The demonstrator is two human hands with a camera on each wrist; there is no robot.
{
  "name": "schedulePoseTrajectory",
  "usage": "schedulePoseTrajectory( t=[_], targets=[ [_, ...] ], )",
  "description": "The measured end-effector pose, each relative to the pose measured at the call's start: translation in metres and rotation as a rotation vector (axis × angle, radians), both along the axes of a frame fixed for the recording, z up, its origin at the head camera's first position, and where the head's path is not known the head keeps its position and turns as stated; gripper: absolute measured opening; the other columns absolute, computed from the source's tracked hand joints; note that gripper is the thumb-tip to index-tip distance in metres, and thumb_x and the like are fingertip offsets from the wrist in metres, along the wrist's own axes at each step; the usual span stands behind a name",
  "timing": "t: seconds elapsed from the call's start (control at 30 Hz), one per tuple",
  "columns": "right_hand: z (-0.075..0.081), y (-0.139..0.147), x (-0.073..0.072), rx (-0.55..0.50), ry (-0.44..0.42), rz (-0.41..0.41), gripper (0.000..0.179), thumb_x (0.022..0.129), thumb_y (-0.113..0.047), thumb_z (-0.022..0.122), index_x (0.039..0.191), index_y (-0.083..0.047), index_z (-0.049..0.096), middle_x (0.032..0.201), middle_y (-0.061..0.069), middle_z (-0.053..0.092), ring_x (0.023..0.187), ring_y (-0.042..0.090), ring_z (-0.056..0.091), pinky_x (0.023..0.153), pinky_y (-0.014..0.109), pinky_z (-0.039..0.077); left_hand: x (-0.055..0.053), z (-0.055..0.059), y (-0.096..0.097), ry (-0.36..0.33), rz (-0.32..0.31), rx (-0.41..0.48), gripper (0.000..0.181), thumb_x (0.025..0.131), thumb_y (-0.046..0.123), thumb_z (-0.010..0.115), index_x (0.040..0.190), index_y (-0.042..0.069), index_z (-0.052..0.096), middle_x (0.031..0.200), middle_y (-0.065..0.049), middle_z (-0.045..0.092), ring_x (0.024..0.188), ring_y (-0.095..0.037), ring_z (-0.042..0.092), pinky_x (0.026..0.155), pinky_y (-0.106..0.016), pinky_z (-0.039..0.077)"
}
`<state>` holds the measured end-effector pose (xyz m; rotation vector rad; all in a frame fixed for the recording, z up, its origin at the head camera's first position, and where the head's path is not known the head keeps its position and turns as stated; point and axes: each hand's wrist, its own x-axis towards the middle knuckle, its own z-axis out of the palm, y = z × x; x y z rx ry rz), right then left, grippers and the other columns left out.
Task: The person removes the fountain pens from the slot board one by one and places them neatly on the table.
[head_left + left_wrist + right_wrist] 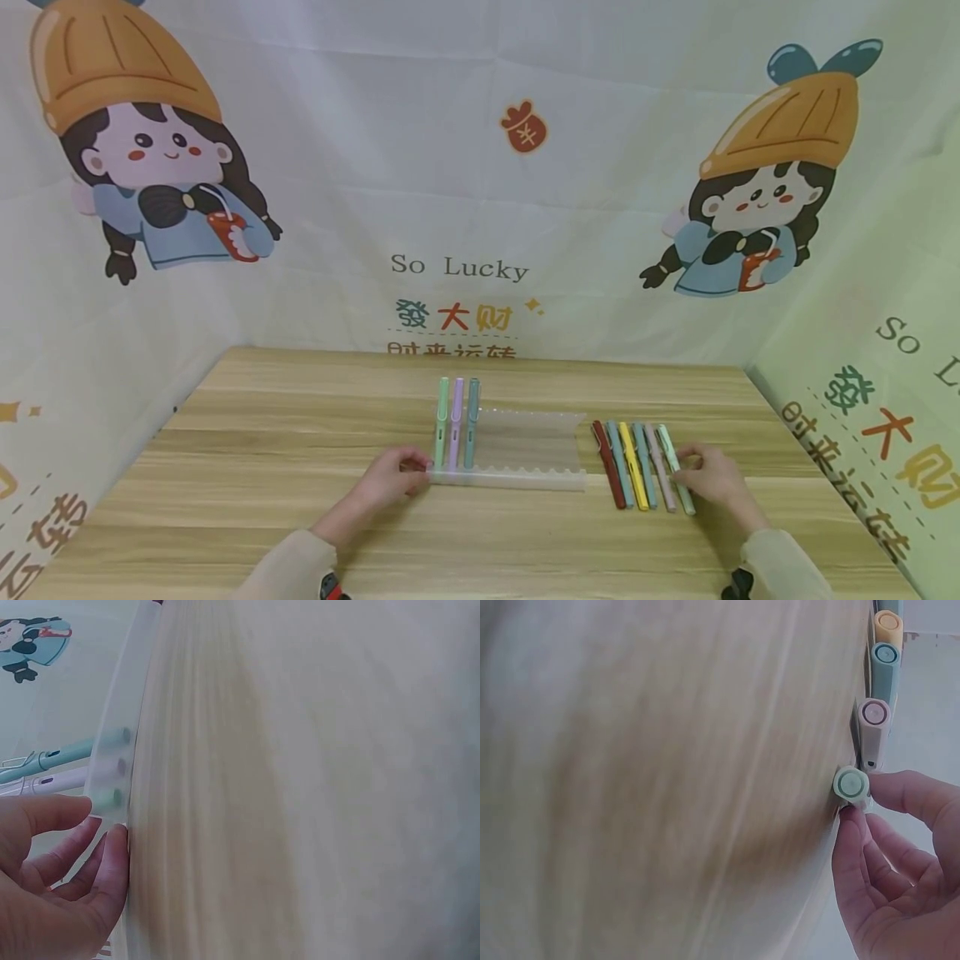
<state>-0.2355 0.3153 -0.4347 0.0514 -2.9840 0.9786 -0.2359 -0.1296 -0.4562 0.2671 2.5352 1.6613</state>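
A clear plastic pen stand [525,479] with a notched front edge holds three pens at its left end: a light green pen [440,425], a lilac pen [456,425] and a teal pen [472,425]. My left hand [393,479] pinches the stand's left corner, thumb [64,813] beside the light green pen's end. To the right lies a row of several pens, with a dark red pen [609,467] leftmost. At the row's right end my right hand [712,482] grips a pale mint pen [851,784] between thumb and fingers, close beside a pink pen [874,724].
The wooden table [300,425] carries the stand and the pens. A yellow pen [633,467] lies mid-row between blue ones. A printed cloth [450,208] hangs behind the table and along both sides.
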Motion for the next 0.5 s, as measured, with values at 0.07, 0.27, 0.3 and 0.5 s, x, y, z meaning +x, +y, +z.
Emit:
schedulePoseTrajectory(
  t=[0.07,0.27,0.3,0.5],
  targets=[
    [-0.0001,-0.0003,-0.0004,-0.001,0.002,0.002,0.038,0.074,-0.011,0.063,0.103,0.011,0.052,0.073,0.007,0.058,0.064,0.02,0.053,0.055,0.034,0.043,-0.0003,-0.0002,-0.0002,-0.001,-0.001,0.002,0.017,0.078,-0.002,0.06,0.093,-0.007,0.057,0.08,-0.007,0.056,0.07,-0.016,0.052,0.059,-0.031,0.047],
    [-0.0004,-0.0024,-0.0019,-0.005,0.009,0.0,0.037,0.074,-0.01,0.062,0.102,0.01,0.052,0.07,0.005,0.056,0.061,0.018,0.051,0.053,0.032,0.042,-0.0006,-0.0001,-0.0004,-0.001,-0.005,0.003,0.017,0.078,-0.001,0.06,0.093,-0.007,0.057,0.08,-0.007,0.056,0.07,-0.016,0.052,0.059,-0.031,0.047],
    [-0.0004,-0.0028,-0.0021,-0.008,0.01,-0.001,0.036,0.074,-0.01,0.062,0.102,0.011,0.052,0.07,0.005,0.056,0.061,0.017,0.051,0.053,0.031,0.042,-0.0005,0.0001,-0.0005,-0.001,-0.005,0.003,0.017,0.078,-0.001,0.06,0.093,-0.007,0.057,0.08,-0.007,0.056,0.07,-0.016,0.052,0.059,-0.031,0.047],
    [-0.0007,-0.0033,-0.0013,-0.022,0.003,-0.003,0.035,0.075,-0.009,0.062,0.103,0.01,0.052,0.072,0.007,0.058,0.063,0.019,0.054,0.054,0.032,0.043,0.0005,0.0017,-0.0006,-0.002,-0.007,0.001,0.016,0.078,-0.001,0.06,0.093,-0.007,0.057,0.081,-0.007,0.056,0.071,-0.017,0.052,0.06,-0.031,0.048]
  ],
)
